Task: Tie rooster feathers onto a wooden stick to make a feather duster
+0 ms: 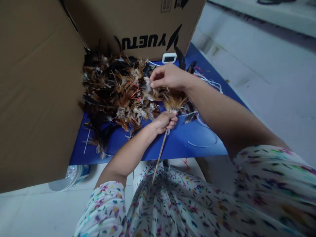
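My left hand (pixel 165 122) is closed around a thin wooden stick (pixel 160 151) with a tuft of brown feathers (pixel 174 101) at its upper end, like a small feather duster. The stick's lower end slants down toward my lap. A pale string (pixel 188 114) runs to the right from near the tuft. My right hand (pixel 169 77) is above the right side of a feather pile (pixel 118 89), thumb and fingers pinched beside a whitish piece (pixel 147 84). What lies between those fingertips is too small to make out. A red string (pixel 135 91) lies on the pile.
A large cardboard box (pixel 148 19) with upside-down lettering stands behind the pile, and brown cardboard (pixel 37 98) rises at the left. A small white device with a dark display (pixel 169 58) sits on the blue tabletop (pixel 177 143). White cords (pixel 209 81) lie right; a bucket (pixel 74 177) stands below.
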Demonstrator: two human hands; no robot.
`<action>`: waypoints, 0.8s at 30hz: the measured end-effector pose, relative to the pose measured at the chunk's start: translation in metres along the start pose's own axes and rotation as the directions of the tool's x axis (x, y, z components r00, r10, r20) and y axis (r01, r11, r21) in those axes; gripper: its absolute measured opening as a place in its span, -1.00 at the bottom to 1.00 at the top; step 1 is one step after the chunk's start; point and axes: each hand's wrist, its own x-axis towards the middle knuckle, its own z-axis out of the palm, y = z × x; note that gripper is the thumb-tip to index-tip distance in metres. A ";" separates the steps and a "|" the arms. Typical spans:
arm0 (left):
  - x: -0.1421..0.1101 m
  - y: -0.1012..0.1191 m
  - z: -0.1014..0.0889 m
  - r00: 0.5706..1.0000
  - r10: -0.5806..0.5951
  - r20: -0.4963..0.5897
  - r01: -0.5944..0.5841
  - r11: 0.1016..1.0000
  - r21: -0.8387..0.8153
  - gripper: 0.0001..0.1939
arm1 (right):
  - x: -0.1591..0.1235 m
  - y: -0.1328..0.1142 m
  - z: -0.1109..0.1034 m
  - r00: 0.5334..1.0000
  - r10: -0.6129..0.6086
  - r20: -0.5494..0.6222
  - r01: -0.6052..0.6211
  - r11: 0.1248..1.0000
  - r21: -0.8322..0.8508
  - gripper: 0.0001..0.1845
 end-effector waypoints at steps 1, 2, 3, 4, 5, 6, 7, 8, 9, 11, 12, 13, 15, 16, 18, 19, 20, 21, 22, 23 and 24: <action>0.000 0.000 -0.001 1.000 0.003 0.004 -0.003 1.000 0.007 -0.73 | -0.003 -0.004 -0.003 1.000 0.009 -0.022 -0.008 0.999 0.045 -0.81; 0.001 0.001 -0.001 1.000 0.007 0.009 -0.007 1.000 0.013 -0.73 | -0.006 -0.009 -0.006 0.999 0.007 -0.033 -0.005 0.997 0.075 -0.80; 0.001 0.001 -0.002 1.000 0.012 0.012 -0.012 1.000 0.018 -0.73 | -0.010 -0.013 -0.010 0.999 -0.002 -0.033 0.006 0.995 0.103 -0.81; 0.001 0.002 -0.002 1.000 0.016 0.014 -0.017 1.000 0.021 -0.73 | -0.015 -0.017 -0.014 0.999 -0.019 -0.025 0.023 0.990 0.136 -0.82; 0.001 0.003 -0.002 1.000 0.020 0.015 -0.021 1.000 0.022 -0.73 | -0.020 -0.021 -0.018 0.999 -0.044 -0.009 0.045 0.984 0.175 -0.82; 0.000 0.003 -0.002 1.000 0.023 0.018 -0.023 0.999 0.022 -0.73 | -0.026 -0.025 -0.024 0.997 -0.073 0.017 0.067 0.975 0.210 -0.83; 0.000 0.004 -0.002 1.000 0.024 0.019 -0.025 0.999 0.021 -0.73 | -0.032 -0.027 -0.030 0.994 -0.099 0.052 0.084 0.969 0.231 -0.84; -0.001 0.005 -0.002 1.000 0.024 0.020 -0.024 1.000 0.019 -0.74 | -0.038 -0.029 -0.037 0.991 -0.104 0.089 0.080 0.969 0.234 -0.86; -0.002 0.006 -0.002 1.000 0.022 0.021 -0.023 1.000 0.015 -0.74 | -0.044 -0.029 -0.043 0.991 -0.074 0.112 0.048 0.974 0.222 -0.88; -0.003 0.007 -0.002 1.000 0.012 0.024 -0.012 1.000 0.005 -0.74 | -0.056 -0.026 -0.054 0.995 0.064 0.081 -0.079 0.979 0.188 -0.89; -0.003 0.007 -0.002 1.000 0.003 0.027 -0.003 1.000 -0.004 -0.74 | -0.060 -0.022 -0.058 0.988 0.144 0.056 -0.152 0.974 0.168 -0.87; -0.003 0.007 -0.001 0.999 -0.006 0.031 0.007 1.000 -0.014 -0.75 | -0.064 -0.018 -0.061 0.977 0.206 0.052 -0.212 0.968 0.131 -0.86; -0.003 0.008 -0.001 0.999 -0.027 0.045 0.028 0.999 -0.030 -0.77 | -0.070 -0.008 -0.062 0.955 0.248 0.160 -0.244 0.969 -0.043 -0.85; -0.003 0.008 -0.001 0.998 -0.034 0.050 0.035 0.999 -0.031 -0.78 | -0.072 -0.003 -0.061 0.935 0.244 0.259 -0.203 0.964 -0.173 -0.86; -0.003 0.008 0.000 0.998 -0.038 0.050 0.039 0.999 -0.016 -0.78 | -0.075 0.004 -0.058 0.870 0.227 0.437 -0.038 0.916 -0.400 -0.87; -0.003 0.008 0.000 0.998 -0.038 0.049 0.038 0.999 -0.004 -0.77 | -0.077 0.006 -0.057 0.846 0.213 0.489 0.052 0.879 -0.473 -0.87; -0.003 0.009 0.000 0.998 -0.038 0.049 0.038 0.999 0.004 -0.76 | -0.078 0.007 -0.056 0.832 0.199 0.518 0.127 0.840 -0.527 -0.86; -0.003 0.009 0.000 0.998 -0.038 0.054 0.037 0.999 0.007 -0.75 | -0.079 0.007 -0.055 0.825 0.189 0.533 0.184 0.802 -0.569 -0.84; -0.003 0.009 0.000 0.997 -0.041 0.064 0.041 0.999 0.003 -0.75 | -0.079 0.007 -0.055 0.823 0.184 0.537 0.224 0.765 -0.605 -0.81; -0.003 0.009 0.000 0.996 -0.043 0.074 0.044 0.999 -0.006 -0.75 | -0.080 0.007 -0.056 0.825 0.184 0.534 0.250 0.729 -0.637 -0.79; -0.003 0.009 0.000 0.995 -0.046 0.083 0.048 0.999 -0.017 -0.75 | -0.080 0.006 -0.056 0.829 0.188 0.527 0.265 0.698 -0.665 -0.78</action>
